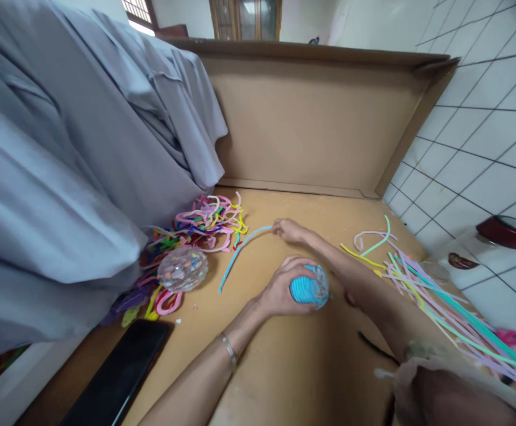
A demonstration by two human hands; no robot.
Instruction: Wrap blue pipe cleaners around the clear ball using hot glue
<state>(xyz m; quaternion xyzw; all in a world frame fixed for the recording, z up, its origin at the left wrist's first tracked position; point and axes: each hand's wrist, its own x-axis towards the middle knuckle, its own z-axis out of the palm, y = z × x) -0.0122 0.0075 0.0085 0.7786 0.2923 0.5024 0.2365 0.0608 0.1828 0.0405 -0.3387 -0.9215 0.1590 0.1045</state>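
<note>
My left hand (284, 289) is wrapped around a small rounded thing (305, 290), coiled in bright blue cord-like rows, with a clear, glassy-looking end to the right. Beyond it, my right hand (290, 230) pinches one end of a blue pipe cleaner (245, 247). The pipe cleaner curves away to the left and down, its far end lying low near the brown surface. Whether it joins the blue coils cannot be made out. Left of both hands sits a clear faceted bowl or ball (183, 269) with small coloured dots.
A tangled heap of coloured pipe cleaners (211, 219) lies at the left beside grey cloth (107, 148). A black phone (120, 373) rests at front left. Straighter pipe cleaners (435, 307) spread at the right by the tiled wall (489, 148). A cardboard wall (315, 124) stands behind.
</note>
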